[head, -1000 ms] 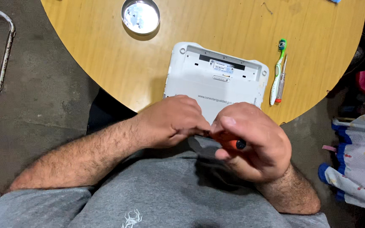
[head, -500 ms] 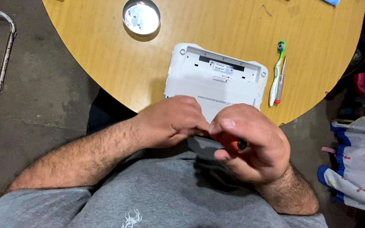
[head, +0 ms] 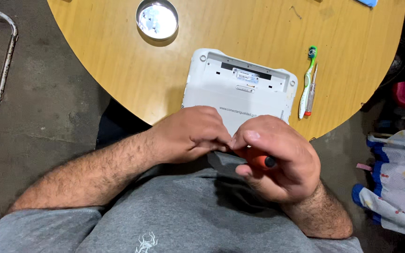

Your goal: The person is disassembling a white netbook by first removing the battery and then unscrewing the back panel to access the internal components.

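Wooden surface [head: 118, 70] carries the laptop [head: 240, 89] lying away from you, its near edge under your left hand [head: 191, 133], right hand [head: 277, 159] fingers gripping a screwdriver [head: 261, 161].

At centre lies a white device [head: 237, 91] with a black strip near its top. The screwdriver handle [head: 258, 160] below it is orange with a black end. The worktop [head: 118, 61] is honey-yellow wood grain. At right, a green-and-white toothbrush [head: 306, 84]; upper middle, a silver tin [head: 157, 19]. The shirt [head: 188, 215] is grey; the cloth [head: 394, 182] at lower right is white, blue-edged, with red dots.
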